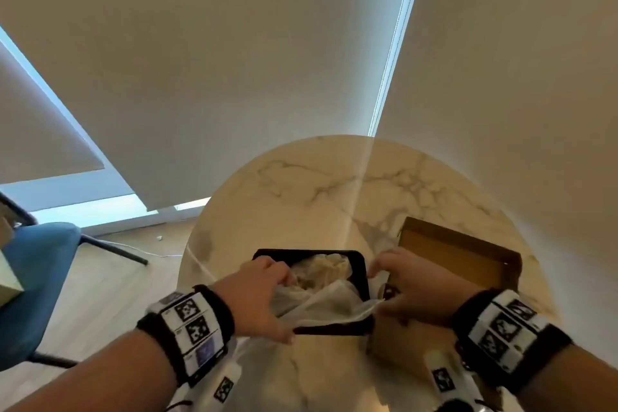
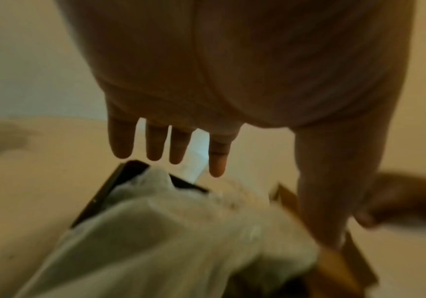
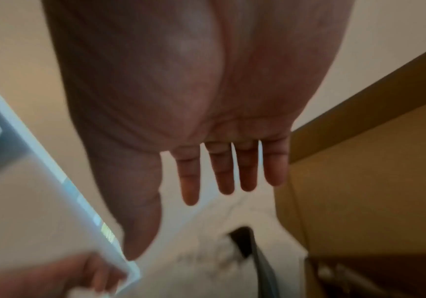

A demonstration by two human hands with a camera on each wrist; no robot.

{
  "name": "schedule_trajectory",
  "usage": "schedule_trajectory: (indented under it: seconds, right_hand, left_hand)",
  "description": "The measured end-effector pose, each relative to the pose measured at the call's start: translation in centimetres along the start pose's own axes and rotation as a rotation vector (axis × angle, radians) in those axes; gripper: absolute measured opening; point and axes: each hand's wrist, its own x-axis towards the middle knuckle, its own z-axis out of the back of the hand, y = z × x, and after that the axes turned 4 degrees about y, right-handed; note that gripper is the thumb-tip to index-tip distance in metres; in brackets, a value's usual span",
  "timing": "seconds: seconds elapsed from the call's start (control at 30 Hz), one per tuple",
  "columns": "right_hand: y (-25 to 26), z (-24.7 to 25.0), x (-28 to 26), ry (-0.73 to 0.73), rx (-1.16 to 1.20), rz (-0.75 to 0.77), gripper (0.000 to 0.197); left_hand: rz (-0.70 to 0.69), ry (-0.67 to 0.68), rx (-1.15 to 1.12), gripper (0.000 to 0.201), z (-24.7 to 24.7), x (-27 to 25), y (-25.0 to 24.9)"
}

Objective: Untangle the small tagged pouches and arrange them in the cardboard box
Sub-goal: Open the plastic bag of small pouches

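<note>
Head view: both hands pinch one sheer pouch (image 1: pixel 329 303) stretched over the black tray (image 1: pixel 359 264); the cardboard box (image 1: pixel 468 254) lies at three o'clock, nearer the right hand (image 1: pixel 413 284) than the left hand (image 1: pixel 259 294).

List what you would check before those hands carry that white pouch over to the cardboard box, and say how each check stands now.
1. Left hand has hold of the white pouch: ok in the head view; its wrist view is too blurred to confirm.
2. Right hand holds the other end: cannot tell, the contact is hidden.
3. Pouch free of the pile in the black tray: not ok, it lies across the tray, over the others.
4. Cardboard box open: ok.
5. Box has room: ok, its visible floor is bare.
6. Tag or string untangled: cannot tell, no string shows.
</note>
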Motion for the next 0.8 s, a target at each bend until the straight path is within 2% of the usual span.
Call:
schedule_trajectory:
  seconds: [0.03, 0.1, 0.23, 0.27, 0.33, 0.43, 0.63, 0.8]
  right_hand:
    - [1.0, -1.0, 1.3, 0.064, -0.055, 0.057, 0.049]
    - [2.4, -3.0, 3.6, 0.133, -0.191, 0.107, 0.049]
    - [2.6, -5.4, 6.5, 0.166, -0.206, 0.042, 0.028]
    - [2.3, -5.8, 7.0, 0.156, -0.211, 0.028, 0.03]
    - [2.3, -6.4, 7.9, 0.146, -0.232, 0.003, 0.034]
    - [2.5, -6.9, 8.8, 0.14, -0.253, -0.021, 0.029]
    - [2.8, -7.7, 9.3, 0.092, -0.281, -0.06, 0.021]
    - [3.1, -7.9, 9.1, 0.07, -0.293, -0.057, 0.016]
  left_hand:
    - [0.018, 0.059, 0.078, 0.08, -0.5, 0.5, -0.5]
    - [0.069, 0.055, 0.215, 0.067, -1.3, 1.8, -1.0]
    - [0.13, 0.008, 0.212, 0.042, -1.9, 3.8, -0.2]
    - [0.133, 0.01, 0.215, 0.04, -2.1, 4.3, 0.2]
    - [0.166, 0.022, 0.226, 0.045, -2.5, 5.0, 0.4]
    - [0.213, 0.005, 0.285, 0.052, -3.3, 5.9, 0.4]
    - [0.274, -0.062, 0.345, 0.039, -4.2, 6.9, 0.1]
    - [0.253, -0.083, 0.341, 0.038, -4.0, 6.9, -0.3]
